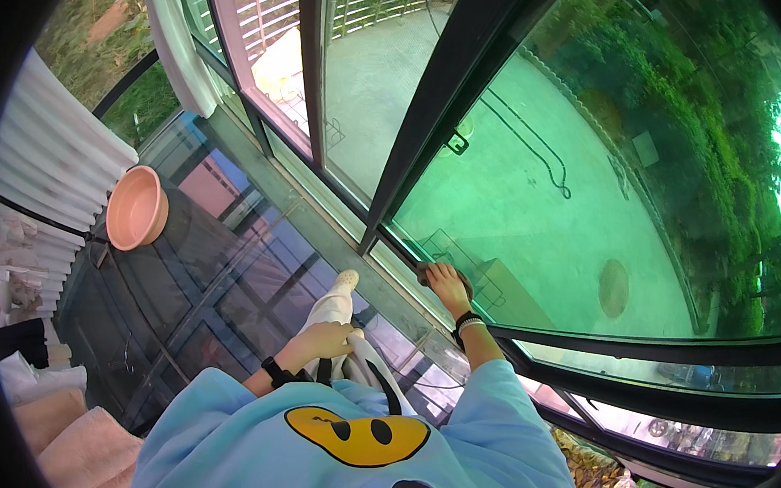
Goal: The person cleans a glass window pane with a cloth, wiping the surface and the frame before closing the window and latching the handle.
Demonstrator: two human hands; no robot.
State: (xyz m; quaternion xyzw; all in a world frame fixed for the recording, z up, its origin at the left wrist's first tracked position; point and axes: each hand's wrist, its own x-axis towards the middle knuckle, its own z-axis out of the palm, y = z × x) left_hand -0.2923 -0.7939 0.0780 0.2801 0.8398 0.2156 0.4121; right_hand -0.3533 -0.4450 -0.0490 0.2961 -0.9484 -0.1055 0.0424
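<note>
My right hand (pixel 447 283) reaches out to the lower part of a large green-tinted glass pane (pixel 543 195). Under its fingers is a small dark cloth (pixel 467 288), pressed against the glass close to the black frame; most of it is hidden by the hand. My left hand (pixel 329 339) is held low before my body, beside my white trousers (pixel 330 309). Its fingers are curled, and whatever may be inside them cannot be seen. A black door handle (pixel 458 142) sits on the frame further up.
A peach plastic basin (pixel 137 207) stands on the dark glossy floor (pixel 219 285) at the left, beside white curtains (pixel 61 132). Folded towels (pixel 85 447) lie at the lower left. The sliding door's track (pixel 398 285) runs near my foot. Past the glass are concrete ground and greenery.
</note>
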